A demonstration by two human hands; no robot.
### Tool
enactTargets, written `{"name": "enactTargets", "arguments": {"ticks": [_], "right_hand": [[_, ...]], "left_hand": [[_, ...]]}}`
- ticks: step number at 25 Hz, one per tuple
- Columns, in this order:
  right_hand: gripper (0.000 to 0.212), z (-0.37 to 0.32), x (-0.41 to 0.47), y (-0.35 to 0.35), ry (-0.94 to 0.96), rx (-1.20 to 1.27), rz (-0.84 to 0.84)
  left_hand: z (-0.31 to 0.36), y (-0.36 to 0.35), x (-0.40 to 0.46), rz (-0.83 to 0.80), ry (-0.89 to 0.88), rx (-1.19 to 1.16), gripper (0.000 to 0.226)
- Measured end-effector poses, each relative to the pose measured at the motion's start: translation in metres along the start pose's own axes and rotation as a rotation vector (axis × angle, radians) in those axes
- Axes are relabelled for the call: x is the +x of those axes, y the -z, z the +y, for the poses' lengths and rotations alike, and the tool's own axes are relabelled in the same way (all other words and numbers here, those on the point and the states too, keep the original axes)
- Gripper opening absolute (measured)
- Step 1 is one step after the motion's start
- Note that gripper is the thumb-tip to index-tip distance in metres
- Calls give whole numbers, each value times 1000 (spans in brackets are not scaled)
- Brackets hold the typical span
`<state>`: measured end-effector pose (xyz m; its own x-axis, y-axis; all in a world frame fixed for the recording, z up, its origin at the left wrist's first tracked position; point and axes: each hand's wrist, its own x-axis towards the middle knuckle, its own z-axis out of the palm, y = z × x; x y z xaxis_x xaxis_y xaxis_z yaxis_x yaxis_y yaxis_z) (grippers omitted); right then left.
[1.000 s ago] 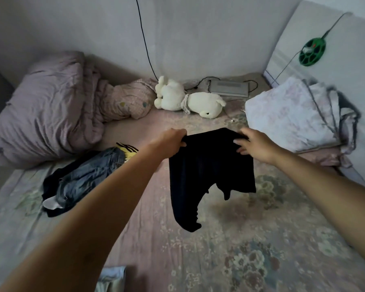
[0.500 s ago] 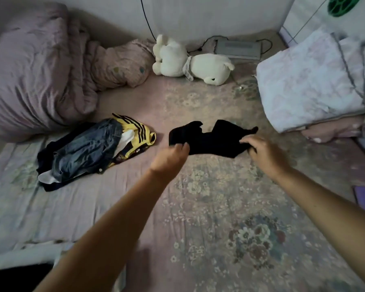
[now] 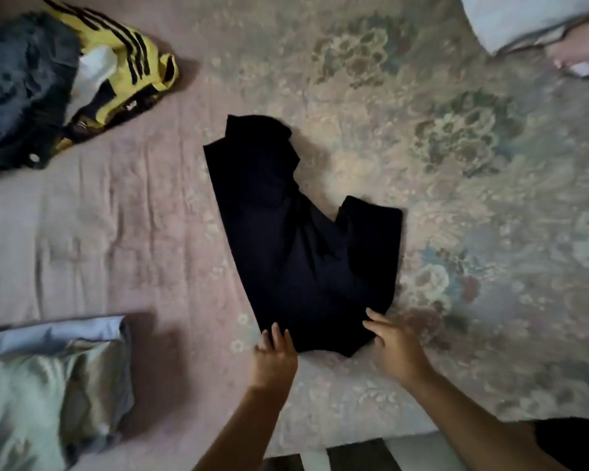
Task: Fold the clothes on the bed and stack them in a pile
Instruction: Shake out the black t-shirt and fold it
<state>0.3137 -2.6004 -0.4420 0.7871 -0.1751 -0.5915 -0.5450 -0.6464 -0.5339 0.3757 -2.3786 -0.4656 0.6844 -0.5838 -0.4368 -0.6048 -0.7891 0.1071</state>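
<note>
I saw the black garment (image 3: pixel 296 239) lying flat on the floral bedspread (image 3: pixel 456 164), spread out with its two short legs pointing away from me. I used it as my reference for everything else. At its near left corner my left hand (image 3: pixel 274 358) lay with fingers straight and close together, the tips touching the cloth's edge; it gripped nothing. At the near right corner my right hand (image 3: pixel 393 345) rested with fingers extended and slightly spread, the tips on the hem, likewise holding nothing.

Beyond the garment and well to its left sat an unfolded heap: the yellow striped shirt (image 3: pixel 140 62) just beside and partly under the jeans (image 3: pixel 17 86). Nearer than the garment and to its left lay a stack of folded clothes (image 3: pixel 48 379), pale blue over light green. Far beyond it to the right, the corner of a folded quilt (image 3: pixel 531 18) showed at the frame's edge.
</note>
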Motion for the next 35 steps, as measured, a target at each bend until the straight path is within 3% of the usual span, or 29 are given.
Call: {"name": "enactTargets", "arguments": {"ticks": [2, 4, 6, 9, 12, 14, 16, 18, 19, 21, 22, 23, 25, 27, 29, 33, 35], "right_hand": [[29, -6, 8, 5, -22, 31, 213], [26, -15, 37, 23, -126, 145, 453], [25, -16, 78, 45, -250, 301, 568], [44, -10, 129, 65, -489, 550, 563], [42, -20, 139, 73, -507, 842, 446], [33, -30, 129, 76, -416, 768, 366], [25, -53, 107, 69, -225, 640, 384], [21, -87, 76, 45, 49, 506, 407], [26, -99, 64, 28, 195, 421, 367], [45, -113, 46, -8, 353, 184, 98], [49, -113, 39, -21, 364, 89, -61], [49, -106, 35, -28, 387, 20, -109], [40, -81, 33, -30, 470, -82, 85], [40, -51, 32, -17, 524, -216, 243], [64, -21, 34, -1, 603, -452, 129], [103, 8, 52, 25, 819, -977, -155], [113, 3, 62, 29, 832, -1029, -111]], "left_hand": [[3, 10, -1, 101, -12, 34, 38], [3, 28, 16, 304, -68, 11, 35], [8, 39, 43, 445, -130, -41, 41], [29, 42, 82, 332, -165, -83, 53], [52, 44, 96, 245, -32, -263, 52], [55, 55, 98, 238, 148, -686, 40], [47, 75, 92, 201, 467, -1377, 32], [26, 94, 83, 90, 716, -2056, 50], [10, 96, 76, 45, 756, -2223, 65], [-17, 96, 63, -5, 749, -2171, 73], [-24, 92, 58, -28, 740, -2070, 63], [-28, 86, 56, -38, 756, -1921, 48], [-32, 70, 58, 14, 854, -1645, 27], [-33, 61, 61, 103, 933, -1583, 18], [-38, 59, 61, 183, 951, -1559, 14], [-39, 50, 54, 169, 857, -1327, 27], [-40, 36, 47, 359, 652, -877, 40]]}}
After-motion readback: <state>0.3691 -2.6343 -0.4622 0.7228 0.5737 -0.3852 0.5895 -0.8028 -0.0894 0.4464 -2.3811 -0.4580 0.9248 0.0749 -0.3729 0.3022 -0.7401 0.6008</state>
